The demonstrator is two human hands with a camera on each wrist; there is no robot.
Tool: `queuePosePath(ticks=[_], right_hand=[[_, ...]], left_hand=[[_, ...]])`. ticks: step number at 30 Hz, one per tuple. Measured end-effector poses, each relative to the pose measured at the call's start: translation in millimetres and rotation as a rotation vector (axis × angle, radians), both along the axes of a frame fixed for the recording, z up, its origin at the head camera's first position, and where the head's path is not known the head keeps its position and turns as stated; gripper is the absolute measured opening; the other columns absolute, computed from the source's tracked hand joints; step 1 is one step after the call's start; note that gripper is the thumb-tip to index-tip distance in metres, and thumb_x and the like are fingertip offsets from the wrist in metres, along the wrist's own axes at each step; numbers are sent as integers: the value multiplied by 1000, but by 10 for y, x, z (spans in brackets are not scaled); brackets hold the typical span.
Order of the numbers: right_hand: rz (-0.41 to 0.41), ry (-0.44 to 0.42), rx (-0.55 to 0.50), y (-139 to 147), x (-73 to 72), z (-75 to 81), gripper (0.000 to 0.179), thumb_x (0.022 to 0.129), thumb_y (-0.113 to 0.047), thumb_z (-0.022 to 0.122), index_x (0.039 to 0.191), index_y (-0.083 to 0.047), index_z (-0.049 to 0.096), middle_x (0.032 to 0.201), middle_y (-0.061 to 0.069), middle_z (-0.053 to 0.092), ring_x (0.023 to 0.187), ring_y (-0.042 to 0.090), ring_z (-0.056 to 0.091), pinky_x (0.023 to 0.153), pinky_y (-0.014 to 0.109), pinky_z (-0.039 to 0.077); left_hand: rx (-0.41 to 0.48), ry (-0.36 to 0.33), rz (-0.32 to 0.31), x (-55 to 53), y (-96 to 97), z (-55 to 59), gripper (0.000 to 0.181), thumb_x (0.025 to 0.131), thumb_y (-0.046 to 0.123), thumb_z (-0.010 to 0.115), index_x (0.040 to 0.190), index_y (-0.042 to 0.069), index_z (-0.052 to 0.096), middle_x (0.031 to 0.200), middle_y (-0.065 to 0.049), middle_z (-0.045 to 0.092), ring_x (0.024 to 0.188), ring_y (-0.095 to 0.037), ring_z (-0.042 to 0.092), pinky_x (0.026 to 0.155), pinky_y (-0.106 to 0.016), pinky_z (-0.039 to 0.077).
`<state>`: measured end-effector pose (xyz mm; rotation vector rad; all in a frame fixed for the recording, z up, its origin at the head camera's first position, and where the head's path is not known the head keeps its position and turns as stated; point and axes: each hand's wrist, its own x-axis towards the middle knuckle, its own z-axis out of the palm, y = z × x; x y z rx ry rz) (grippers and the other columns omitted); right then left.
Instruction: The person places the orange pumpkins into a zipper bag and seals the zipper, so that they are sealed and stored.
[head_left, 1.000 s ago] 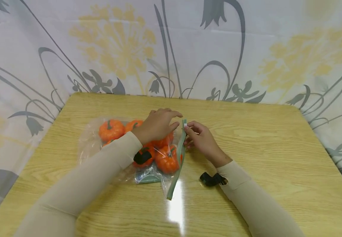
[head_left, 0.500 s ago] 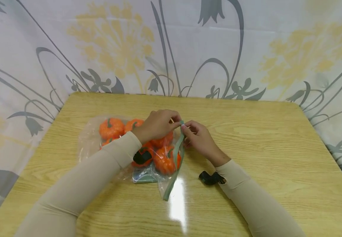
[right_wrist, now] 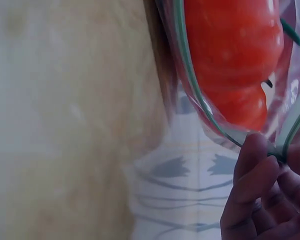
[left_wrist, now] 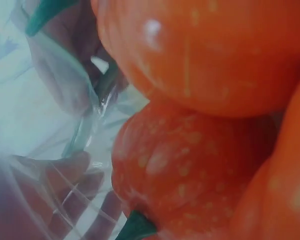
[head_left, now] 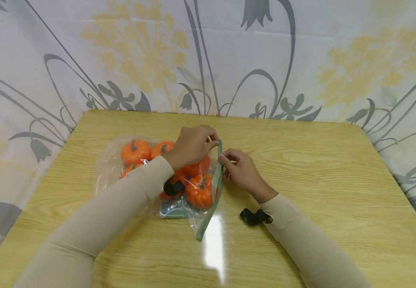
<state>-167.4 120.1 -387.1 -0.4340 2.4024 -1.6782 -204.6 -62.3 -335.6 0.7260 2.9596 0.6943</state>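
A clear zip bag [head_left: 107,168] lies on the table with several orange toy pumpkins [head_left: 199,192] inside, their stems green. Along its right side runs the green zip strip [head_left: 207,219]. My left hand [head_left: 193,143] pinches the strip's far end between thumb and fingers. Just nearer, my right hand [head_left: 243,170] pinches the same strip. In the right wrist view, the two green zip edges [right_wrist: 187,62] come together at the right hand's fingers [right_wrist: 255,152] and spread apart beyond them. Pumpkins [left_wrist: 175,165] fill most of the left wrist view, behind clear film.
A flat piece with a green edge [head_left: 173,212] shows at the bag's near side. The wooden table [head_left: 323,180] extends to the right. A patterned curtain [head_left: 208,60] hangs behind it. Black wrist cameras [head_left: 254,217] sit at both sleeves.
My left hand has moved from hovering open beside the strip to pinching its far end. The right hand's pinch is now a little nearer along the strip.
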Motion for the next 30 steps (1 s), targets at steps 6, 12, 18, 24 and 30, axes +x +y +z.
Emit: queuePosePath(ticks=[6,12,18,24,30], right_hand=[[20,-14,32,-7,99,-5,23,103,-18,54,102,2,66,87,15,62,56,27,62,51,28,50],[65,4,65,-20,231,-27,22,102,-21,56,96,-2,68,82,13,63,56,28,63,51,29,50],[118,23,99,-2,355,-60,21,101,-20,59,91,-4,68,81,12,65,57,26,65,55,32,55],[176,11,128,18,367,-25,21,101,-19,59,88,-5,67,78,11,66,56,22,65,56,31,55],[240,42,209,74,359,-36,24,101,-21,59,82,-9,68,74,6,64,60,12,57,59,24,50]], left_hand=[[6,13,26,-18,-17,32,18,100,31,61,100,18,73,107,4,71,93,-14,69,101,-56,39],[30,9,68,-20,-56,61,17,99,30,61,102,17,72,104,5,71,87,-13,67,101,-53,40],[60,-39,72,-34,-77,80,18,101,29,59,103,14,70,103,2,69,75,-18,60,72,-36,49],[68,-51,88,-84,-73,88,20,101,30,59,105,14,70,105,2,69,72,-20,56,66,-32,45],[72,-65,110,-100,-63,86,19,101,31,58,103,16,69,104,1,69,72,-19,57,67,-33,45]])
